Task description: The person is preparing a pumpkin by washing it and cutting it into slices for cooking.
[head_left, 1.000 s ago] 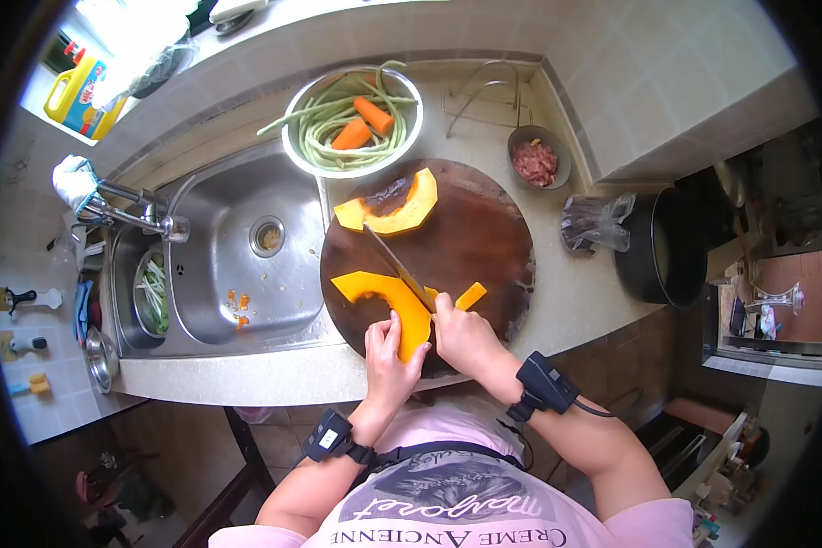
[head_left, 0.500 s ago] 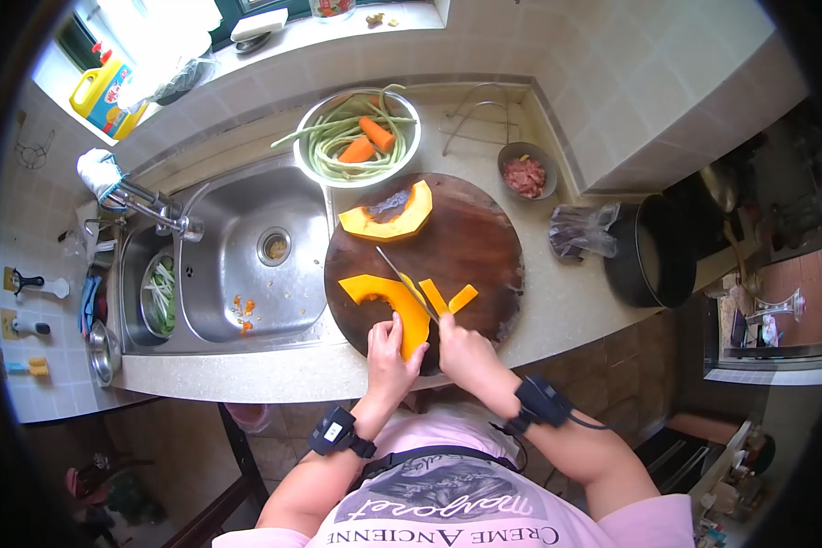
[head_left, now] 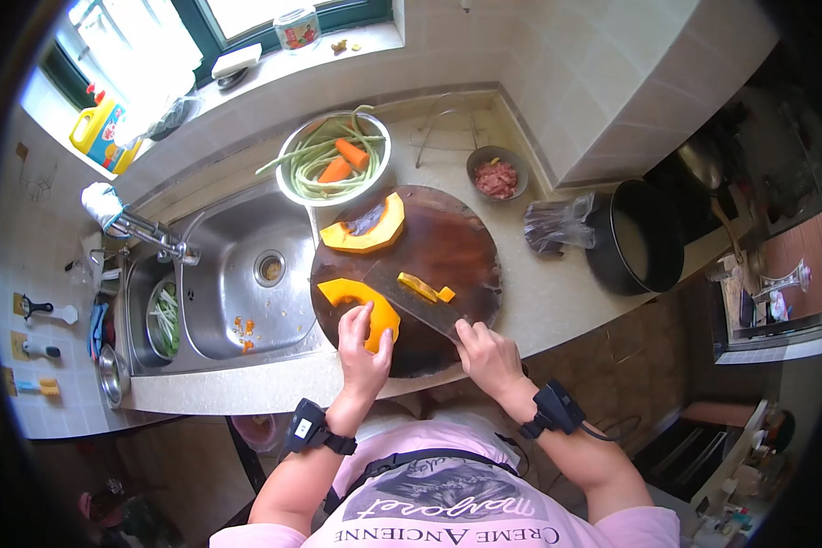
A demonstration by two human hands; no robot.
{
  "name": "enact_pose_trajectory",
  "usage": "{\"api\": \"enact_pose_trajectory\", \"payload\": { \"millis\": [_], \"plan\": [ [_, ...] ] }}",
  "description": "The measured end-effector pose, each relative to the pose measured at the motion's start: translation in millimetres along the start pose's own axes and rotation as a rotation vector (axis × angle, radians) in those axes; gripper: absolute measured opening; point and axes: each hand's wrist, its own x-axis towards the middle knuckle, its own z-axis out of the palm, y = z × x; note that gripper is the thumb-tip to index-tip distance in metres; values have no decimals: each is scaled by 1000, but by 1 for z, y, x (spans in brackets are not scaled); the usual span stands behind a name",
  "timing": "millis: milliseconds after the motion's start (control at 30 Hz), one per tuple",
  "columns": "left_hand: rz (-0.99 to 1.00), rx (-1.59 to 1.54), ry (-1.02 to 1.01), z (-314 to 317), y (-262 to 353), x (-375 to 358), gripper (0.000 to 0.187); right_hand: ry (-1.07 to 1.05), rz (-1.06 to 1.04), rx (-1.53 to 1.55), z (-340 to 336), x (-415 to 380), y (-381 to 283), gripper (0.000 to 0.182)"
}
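My left hand is closed around the near end of a curved pumpkin wedge, fingers on one side and thumb on the other. In my right hand is a kitchen knife, its handle hidden in my fist. The blade is turned broad side up and slants to the upper left, beside the wedge. A cut pumpkin strip and a smaller pumpkin piece lie close to the blade. All this is over a round dark wooden cutting board. Another pumpkin wedge rests at the board's far left.
A steel bowl with long green beans and carrots stands behind the board. The sink is to the left, with a basin of greens. To the right are a bowl of raw meat, a plastic bag and a black pot.
The knife has come away from the wedge to the right, its blade turning flatter. The cut pieces now lie closer together. The view has shifted slightly.
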Motion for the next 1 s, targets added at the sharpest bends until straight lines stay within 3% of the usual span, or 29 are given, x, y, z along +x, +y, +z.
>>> {"api": "enact_pose_trajectory", "payload": {
  "millis": [67,167,200,233,300,333,433,467,567,633,700,833,867,1000],
  "plan": [
    [-179,-347,1,8,3,9,38,35,-6,88,-6,-2,0,19],
    [-622,-1067,-31,20,17,35,41,99,12,346,-9,-4,-2,15],
    [-704,-1363,-180,17,32,47,40,112,26,475,-9,-3,-3,13],
    [-696,-1490,-231,21,30,50,36,125,39,604,-10,-3,-4,11],
    [-677,-1736,-344,30,24,55,28,-61,226,888,-15,-1,-4,8],
    [-748,-1646,-249,32,26,59,18,-108,325,1020,-14,-1,-3,8],
    [-630,-1259,-289,35,16,68,16,-93,513,1273,-9,-6,4,10],
    [-644,-1019,-199,36,15,71,22,-63,559,1333,-8,-10,7,11],
    [-223,-176,-99,42,-4,76,33,-30,729,1457,-12,-26,27,12],
    [-45,150,-202,49,-7,77,47,-57,761,1413,1,-47,43,11],
    [32,313,-273,59,-4,71,48,-102,800,1365,11,-67,48,10],
    [6,372,-422,73,8,61,52,-121,847,1393,30,-84,41,10],
    [1,336,-447,77,7,57,62,-138,848,1404,34,-84,38,10],
    [-7,240,-476,86,19,44,68,-212,814,1389,37,-74,24,10]
  ]
}}
